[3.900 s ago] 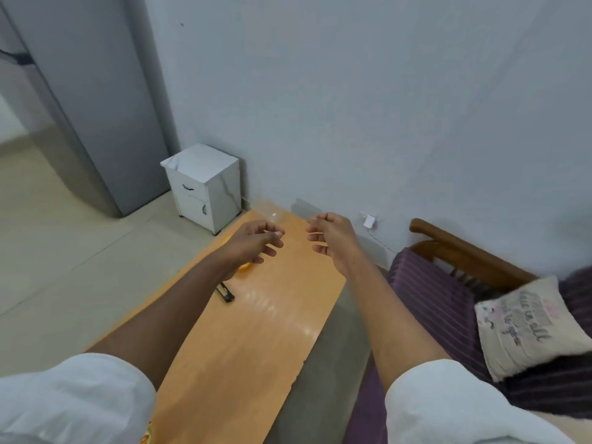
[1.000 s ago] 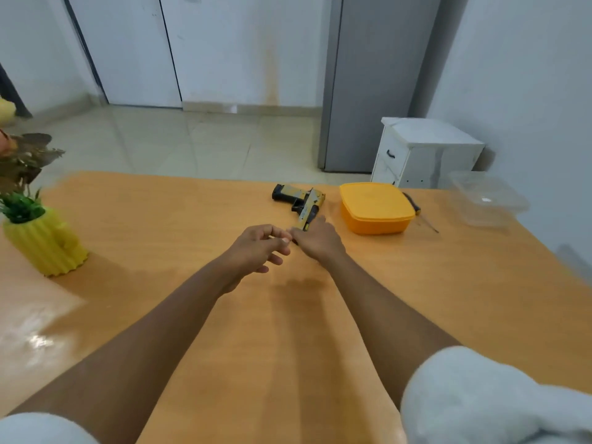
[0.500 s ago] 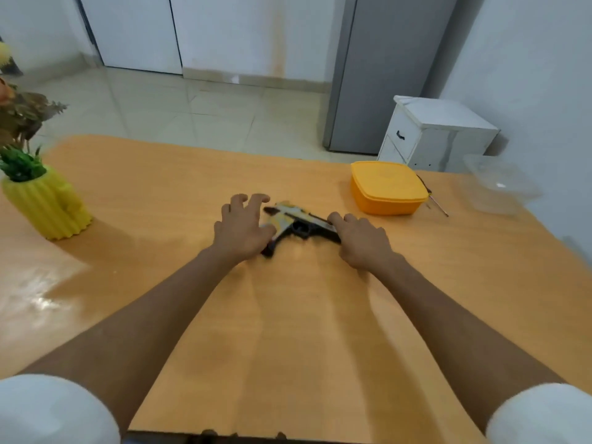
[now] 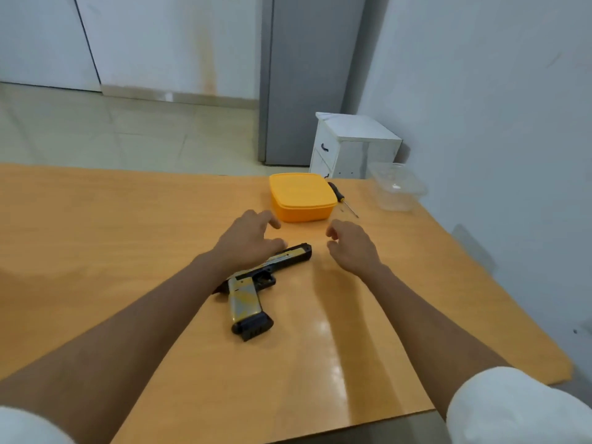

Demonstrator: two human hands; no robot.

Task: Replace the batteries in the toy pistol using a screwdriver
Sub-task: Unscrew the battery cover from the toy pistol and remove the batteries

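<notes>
A toy pistol (image 4: 256, 283), gold and black, lies flat on the wooden table (image 4: 112, 245) with its barrel pointing to the far right and its grip toward me. My left hand (image 4: 248, 243) hovers just above the barrel's rear, fingers spread and relaxed, holding nothing. My right hand (image 4: 350, 246) hangs to the right of the muzzle, fingers loosely curled and empty. A screwdriver (image 4: 341, 200) with a black handle lies beyond, right of the orange box.
A closed orange lidded box (image 4: 301, 197) stands just past my hands. A clear plastic container (image 4: 397, 187) sits at the table's far right corner by the wall. Beyond the table are a white drawer unit (image 4: 352, 145) and a grey cabinet (image 4: 307, 75).
Both hands have let go of the pistol and lifted away from it. The pistol now lies nearer to me with its grip toward me. The view has shifted right; the yellow plant pot is out of sight.
</notes>
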